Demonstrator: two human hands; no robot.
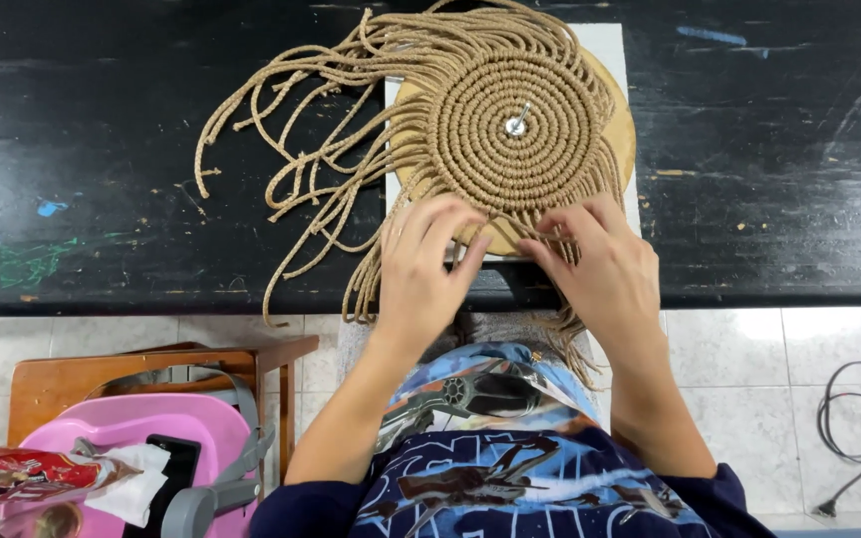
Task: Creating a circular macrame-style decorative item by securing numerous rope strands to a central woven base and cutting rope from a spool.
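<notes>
— Where do the hands sit against the work?

— Both rest at the near edge of the round rope mat (510,125), which lies just beyond the fingertips on the black table (102,149). The left hand (426,264) and the right hand (600,264) are about equally close to it.

— Are they gripping anything?

— The fingers of each are curled together around tan cords (296,184) at the rim; exactly which strands is hidden.

— How does the mat look?

— A tight coil of braided rope, pinned by a metal bolt (517,125) onto a wooden disc (622,130). Loose cords fan away to the left hand's outer side and hang over the table edge.
</notes>
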